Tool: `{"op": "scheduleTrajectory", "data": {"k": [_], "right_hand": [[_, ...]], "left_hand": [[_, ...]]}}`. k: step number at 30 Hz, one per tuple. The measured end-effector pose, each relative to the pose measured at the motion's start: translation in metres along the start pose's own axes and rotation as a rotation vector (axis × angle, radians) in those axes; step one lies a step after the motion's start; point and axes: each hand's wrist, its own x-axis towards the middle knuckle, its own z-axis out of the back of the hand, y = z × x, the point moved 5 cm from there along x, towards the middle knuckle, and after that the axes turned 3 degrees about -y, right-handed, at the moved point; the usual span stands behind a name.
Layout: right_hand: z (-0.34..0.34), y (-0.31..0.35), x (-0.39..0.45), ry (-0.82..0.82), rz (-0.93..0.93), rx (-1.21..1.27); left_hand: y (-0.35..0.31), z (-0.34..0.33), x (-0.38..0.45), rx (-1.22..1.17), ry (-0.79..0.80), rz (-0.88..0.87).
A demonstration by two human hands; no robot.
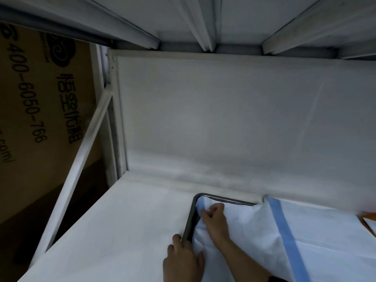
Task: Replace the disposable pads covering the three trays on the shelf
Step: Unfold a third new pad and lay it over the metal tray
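Note:
A tray with a dark rounded rim lies on the white shelf at the lower middle. A white disposable pad with blue bands is crumpled over it; one blue band crosses the pad on the right and another shows at the tray's far left corner. My right hand pinches the pad's blue edge at that far left corner. My left hand grips the tray's left rim, thumb inside against the pad. The tray's right side is hidden under the pad.
A white sheet lines the shelf's back wall. The ribbed underside of an upper shelf hangs low overhead. A white diagonal brace and a printed cardboard box stand at the left. An orange-edged object shows at the right edge.

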Motion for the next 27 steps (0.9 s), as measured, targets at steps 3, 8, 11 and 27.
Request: {"op": "scheduleTrajectory", "data": {"k": [3, 8, 11, 27], "right_hand": [[0.016, -0.002, 0.0, -0.051, -0.075, -0.018], [0.033, -0.02, 0.0, 0.024, -0.08, -0.223], [0.033, -0.023, -0.003, 0.147, 0.047, -0.317], [0.162, -0.031, 0.023, -0.298, -0.008, -0.796]], "left_hand": [[-0.001, 0.013, 0.015, 0.075, 0.034, 0.024], [-0.021, 0.016, 0.051, 0.029, 0.142, -0.007], [-0.03, 0.014, 0.074, 0.043, 0.17, 0.003], [-0.029, 0.008, 0.103, 0.082, 0.355, 0.071]]}}
